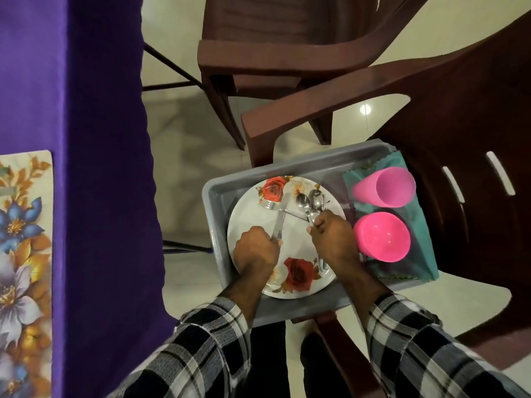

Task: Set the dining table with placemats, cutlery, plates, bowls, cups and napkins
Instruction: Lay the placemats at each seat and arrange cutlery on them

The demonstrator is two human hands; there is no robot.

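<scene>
Our left hand [256, 246] grips the knife [280, 222] handle, our right hand [333, 237] pinches spoon [305, 206] stems; thin, slick steel on the plate [298, 248].

Polished metal spoons [309, 203], fork [268, 206] and knife [280, 222] on a glossy rose-printed plate [298, 254]; smooth grey plastic tray [221, 196]; glossy pink plastic cup [385, 187] and bowl [382, 236] on teal cloth [419, 234]; matt purple tablecloth [94, 139]; floral placemat [23, 254]; brown plastic chairs [448, 90].
</scene>
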